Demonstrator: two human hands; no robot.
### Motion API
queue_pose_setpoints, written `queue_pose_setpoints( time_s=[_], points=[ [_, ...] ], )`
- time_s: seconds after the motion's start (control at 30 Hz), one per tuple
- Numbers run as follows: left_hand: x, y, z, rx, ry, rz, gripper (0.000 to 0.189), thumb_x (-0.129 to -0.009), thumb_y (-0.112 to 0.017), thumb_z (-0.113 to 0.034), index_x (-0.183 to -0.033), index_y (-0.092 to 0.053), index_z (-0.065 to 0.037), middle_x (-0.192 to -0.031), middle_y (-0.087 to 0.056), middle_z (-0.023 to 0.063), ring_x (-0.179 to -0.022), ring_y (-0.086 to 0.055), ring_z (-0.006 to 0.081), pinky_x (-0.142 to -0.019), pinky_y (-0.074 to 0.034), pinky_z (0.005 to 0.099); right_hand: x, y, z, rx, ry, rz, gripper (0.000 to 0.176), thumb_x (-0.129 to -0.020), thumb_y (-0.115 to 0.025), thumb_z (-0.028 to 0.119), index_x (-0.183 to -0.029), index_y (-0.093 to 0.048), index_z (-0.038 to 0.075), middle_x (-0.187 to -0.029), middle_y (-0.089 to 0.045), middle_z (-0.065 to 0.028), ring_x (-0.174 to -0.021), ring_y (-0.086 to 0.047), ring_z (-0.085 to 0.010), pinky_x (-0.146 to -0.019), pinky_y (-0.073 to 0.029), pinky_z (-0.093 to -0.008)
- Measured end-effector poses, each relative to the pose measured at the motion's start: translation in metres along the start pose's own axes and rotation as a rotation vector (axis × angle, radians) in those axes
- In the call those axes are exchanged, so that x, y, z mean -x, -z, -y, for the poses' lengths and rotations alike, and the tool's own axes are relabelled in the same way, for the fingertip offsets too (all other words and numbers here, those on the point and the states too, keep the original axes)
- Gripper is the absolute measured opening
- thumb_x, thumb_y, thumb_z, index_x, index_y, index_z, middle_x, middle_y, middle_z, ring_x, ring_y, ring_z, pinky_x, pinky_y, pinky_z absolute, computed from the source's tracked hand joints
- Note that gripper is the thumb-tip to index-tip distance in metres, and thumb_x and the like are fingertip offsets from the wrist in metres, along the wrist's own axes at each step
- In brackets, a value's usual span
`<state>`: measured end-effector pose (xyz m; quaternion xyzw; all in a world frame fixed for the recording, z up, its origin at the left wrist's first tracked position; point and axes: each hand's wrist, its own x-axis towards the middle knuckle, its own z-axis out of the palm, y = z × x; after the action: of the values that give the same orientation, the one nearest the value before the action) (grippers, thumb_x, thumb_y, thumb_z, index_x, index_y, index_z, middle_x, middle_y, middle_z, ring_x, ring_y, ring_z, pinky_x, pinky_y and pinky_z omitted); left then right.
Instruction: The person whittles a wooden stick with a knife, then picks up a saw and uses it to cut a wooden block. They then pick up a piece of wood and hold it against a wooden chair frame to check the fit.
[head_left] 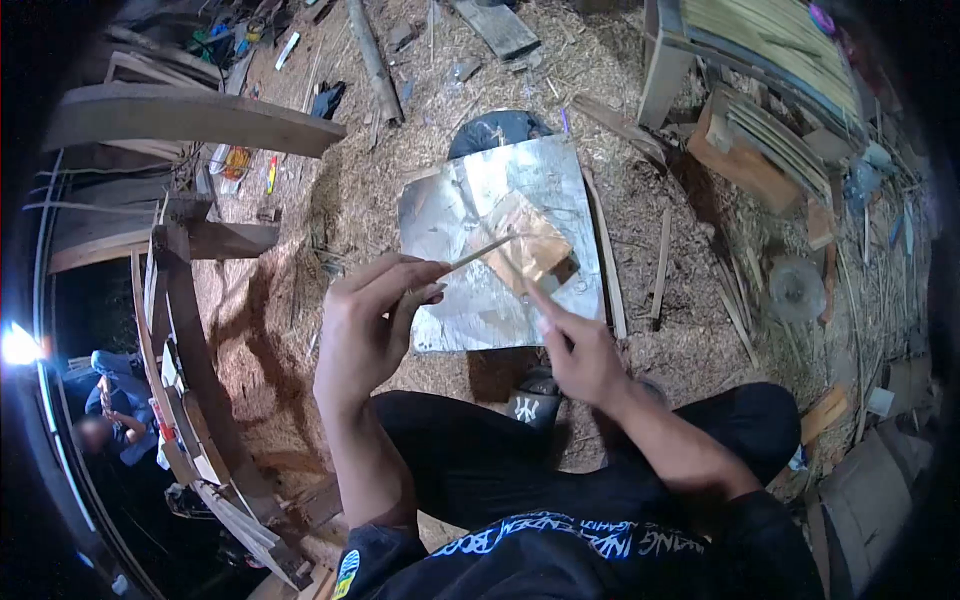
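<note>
One thin, pale stick [478, 256] is in the left grip [375, 315]; the right grip [583, 362] holds a slim tool [535, 292].

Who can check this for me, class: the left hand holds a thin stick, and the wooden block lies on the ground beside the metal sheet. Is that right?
Not quite: the wooden block is not beside the metal sheet; the head view shows it lying on top. The left hand does hold a thin stick.

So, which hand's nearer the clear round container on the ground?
Right. The right hand is to the left of the clear round container; the left hand is farther left, holding a thin stick.
</note>
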<state>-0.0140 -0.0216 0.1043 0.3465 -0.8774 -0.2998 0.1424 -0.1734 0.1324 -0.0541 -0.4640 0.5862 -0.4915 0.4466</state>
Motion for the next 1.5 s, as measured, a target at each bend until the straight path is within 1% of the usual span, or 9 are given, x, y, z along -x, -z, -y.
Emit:
queue_pose_setpoints(
  time_s=[0.07, 0.1, 0.23, 0.5, 0.6, 0.8, 1.0, 1.4, 1.5],
  points=[
    [0.004, 0.001, 0.001, 0.016, 0.096, -0.024, 0.014, -0.090, -0.062, 0.008, -0.100, -0.070, 0.005, -0.088, -0.070, 0.0159, -0.079, -0.074, 0.0238, -0.069, -0.058, 0.0317, 0.000, -0.002, 0.005, -0.060, 0.192, -0.027, 0.049, -0.100, -0.048, 0.006, -0.149, -0.046, 0.006, -0.116, -0.070, -0.0268, -0.080, -0.071, -0.0194, -0.076, -0.053, -0.0319],
    [0.004, -0.001, 0.003, 0.048, 0.144, -0.076, 0.011, -0.096, -0.058, 0.004, -0.100, -0.068, 0.006, -0.087, -0.070, 0.0165, -0.078, -0.075, 0.0226, -0.067, -0.058, 0.0307, -0.003, 0.003, 0.006, -0.067, -0.097, 0.037, 0.050, -0.100, -0.048, 0.005, -0.149, -0.046, 0.005, -0.122, -0.067, -0.0279, -0.099, -0.068, -0.0242, -0.087, -0.051, -0.0332],
    [0.001, -0.010, 0.001, 0.106, 0.165, -0.131, 0.017, -0.104, -0.050, -0.006, -0.105, -0.062, 0.006, -0.082, -0.069, 0.0157, -0.074, -0.074, 0.0214, -0.064, -0.057, 0.0298, -0.010, 0.006, -0.009, -0.056, -0.131, -0.026, 0.049, -0.099, -0.046, 0.003, -0.148, -0.046, 0.004, -0.136, -0.058, -0.0292, -0.131, -0.055, -0.0292, -0.106, -0.045, -0.0343],
    [0.012, -0.012, -0.007, -0.052, 0.263, -0.067, 0.013, -0.106, -0.043, -0.009, -0.106, -0.051, 0.001, -0.069, -0.061, 0.0114, -0.055, -0.062, 0.0227, -0.052, -0.047, 0.0352, -0.004, -0.016, 0.033, -0.112, 0.144, -0.007, 0.046, -0.100, -0.051, 0.004, -0.146, -0.049, 0.003, -0.131, -0.062, -0.0275, -0.117, -0.066, -0.0329, -0.096, -0.052, -0.0358],
    [0.020, -0.019, -0.003, -0.151, 0.152, -0.114, 0.009, -0.104, -0.046, -0.005, -0.110, -0.048, 0.001, -0.070, -0.060, 0.0124, -0.058, -0.061, 0.0256, -0.055, -0.046, 0.0375, -0.003, -0.017, 0.042, -0.038, 0.187, 0.057, 0.049, -0.099, -0.054, 0.003, -0.147, -0.049, 0.005, -0.110, -0.070, -0.0263, -0.096, -0.073, -0.0297, -0.082, -0.055, -0.0348],
    [0.023, -0.029, 0.000, -0.123, 0.107, -0.149, 0.007, -0.103, -0.047, -0.003, -0.108, -0.047, 0.002, -0.073, -0.059, 0.0124, -0.058, -0.061, 0.0253, -0.054, -0.046, 0.0380, -0.005, -0.017, 0.050, -0.111, 0.259, 0.015, 0.051, -0.097, -0.055, 0.001, -0.148, -0.050, 0.007, -0.074, -0.058, -0.0142, -0.059, -0.052, -0.0232, -0.062, -0.049, -0.0346],
    [0.015, -0.038, -0.002, 0.079, 0.224, -0.238, 0.011, -0.105, -0.047, -0.007, -0.100, -0.045, 0.002, -0.072, -0.058, 0.0110, -0.054, -0.059, 0.0211, -0.049, -0.046, 0.0353, -0.009, -0.016, 0.050, -0.071, 0.266, 0.002, 0.050, -0.097, -0.055, 0.000, -0.146, -0.051, 0.005, -0.102, -0.071, -0.0247, -0.074, -0.069, -0.0274, -0.069, -0.053, -0.0350],
    [0.017, -0.043, -0.001, -0.097, 0.147, -0.218, 0.008, -0.099, -0.051, 0.004, -0.103, -0.044, 0.005, -0.072, -0.054, 0.0196, -0.060, -0.059, 0.0367, -0.053, -0.043, 0.0431, -0.013, -0.009, 0.017, -0.096, 0.102, -0.017, 0.056, -0.096, -0.048, -0.002, -0.151, -0.040, 0.003, -0.132, -0.058, -0.0322, -0.104, -0.070, -0.0383, -0.088, -0.058, -0.0413],
    [0.015, -0.046, 0.000, -0.224, 0.047, -0.236, 0.011, -0.105, -0.047, -0.008, -0.099, -0.045, 0.000, -0.068, -0.056, 0.0108, -0.053, -0.056, 0.0207, -0.048, -0.043, 0.0335, -0.009, -0.013, 0.024, -0.095, 0.278, -0.037, 0.054, -0.098, -0.049, -0.001, -0.151, -0.041, 0.003, -0.133, -0.057, -0.0329, -0.108, -0.069, -0.0389, -0.092, -0.057, -0.0423]
  ],
)
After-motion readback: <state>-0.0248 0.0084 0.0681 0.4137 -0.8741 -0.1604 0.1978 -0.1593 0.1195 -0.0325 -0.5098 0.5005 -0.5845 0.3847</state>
